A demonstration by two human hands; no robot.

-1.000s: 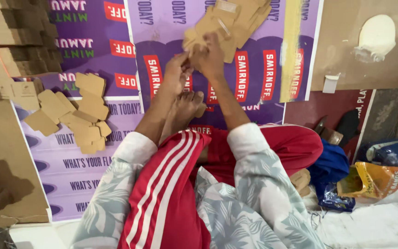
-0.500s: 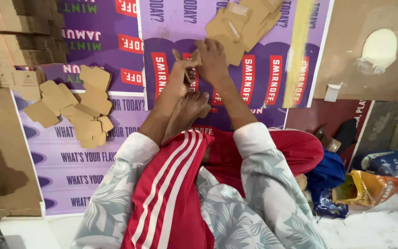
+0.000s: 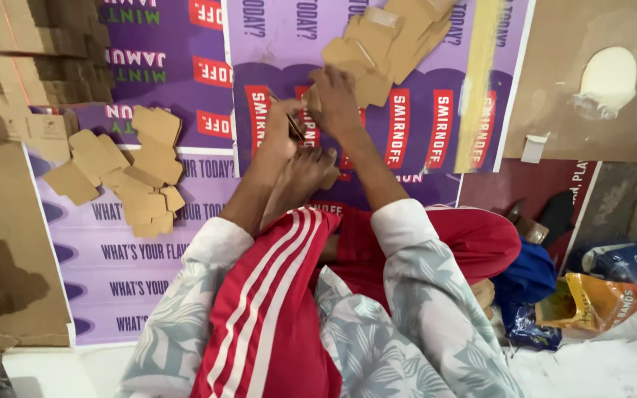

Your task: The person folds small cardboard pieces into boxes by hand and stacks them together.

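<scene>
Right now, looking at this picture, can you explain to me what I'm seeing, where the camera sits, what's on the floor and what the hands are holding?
The camera is worn on a person's head and looks down over their lap, so the red striped trousers and the leaf-patterned sleeves fill the bottom. The left hand and right hand meet above a bare foot, together pinching a small cardboard piece; its exact shape is too small to tell. Purple printed posters cover the floor. On them lie one pile of flat cardboard cut-outs to the left and another pile just beyond the hands. Stacked cardboard stands far left, and crumpled bags lie to the right.
</scene>
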